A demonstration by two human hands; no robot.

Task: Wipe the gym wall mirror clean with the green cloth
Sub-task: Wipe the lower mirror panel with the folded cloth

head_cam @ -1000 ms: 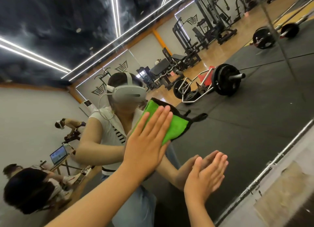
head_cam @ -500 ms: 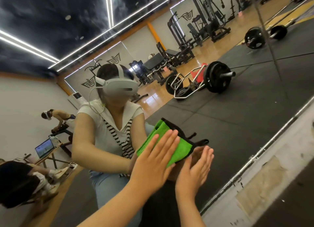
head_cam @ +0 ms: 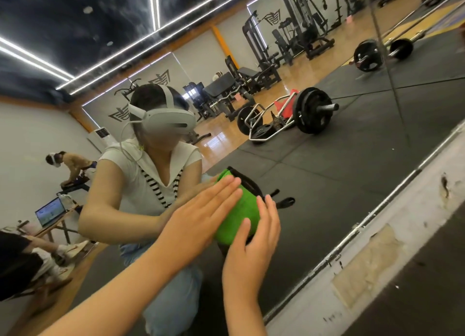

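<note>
A: Where is the cloth (head_cam: 237,213) now?

B: Low centre of the frame, flat on the mirror (head_cam: 352,164), well above the metal strip (head_cam: 377,225) that runs along the glass's lower edge at the right. The left hand (head_cam: 201,222) lies over its left part, palm down, fingers straight and held close together. Nothing is pinched; the hand only presses.

A: And the right hand (head_cam: 254,247)?

B: Just below and right of the cloth, fingers (head_cam: 268,209) straight and nearly together, tips over the cloth's lower right edge. The thumb sits over the green near its bottom. I cannot tell whether the palm touches the glass.

A: So how should the wiping go from here?

B: I judge the flat palm is right: it spreads the pressure over the whole pad. Keep the cloth fully under the hand so bare skin does not smear the glass. The right hand looks the likelier one to leave prints, so rest it on the cloth or lift it clear.

A: Anything about the cloth itself?

B: A dark tab (head_cam: 285,201) sticks out at its upper right, off the green. Better to tuck it in or keep it trailing, so only the soft face rubs.

A: Which way to move?

B: Overlapping strokes, working toward the strip, then along that edge, where I would expect dirt to gather. How clean the glass is already, I cannot tell; the reflection of the barbell (head_cam: 312,110) in the upper right looks clear enough.
</note>
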